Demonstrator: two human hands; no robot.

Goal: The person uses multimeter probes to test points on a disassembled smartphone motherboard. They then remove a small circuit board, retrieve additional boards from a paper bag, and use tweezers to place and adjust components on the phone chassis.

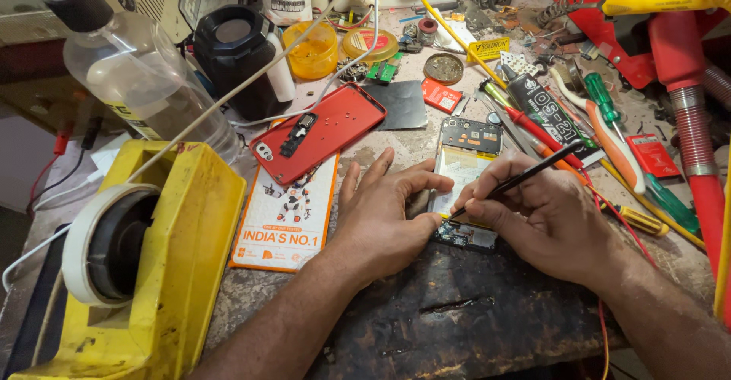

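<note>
At the centre of the frame, the left hand [384,212] presses down flat, fingers spread, steadying an opened phone with exposed circuit board [462,190], while the right hand [544,216] pinches a slim black pointed tool [525,173] whose tip touches the phone's lower end, a red phone back cover [316,140] lying at upper left.

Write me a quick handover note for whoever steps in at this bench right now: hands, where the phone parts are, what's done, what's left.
Left hand: flat on the bench, thumb and forefinger steadying the opened phone.
Right hand: grips a thin black tool, tip at the phone's lower circuit board.
Parts: red back cover is off, lying inside-up to the left, partly on an orange leaflet. Screwdrivers lie to the right.
Done: back cover removed, internals exposed.
Left: work at the lower board is under way; phone not reassembled.
</note>
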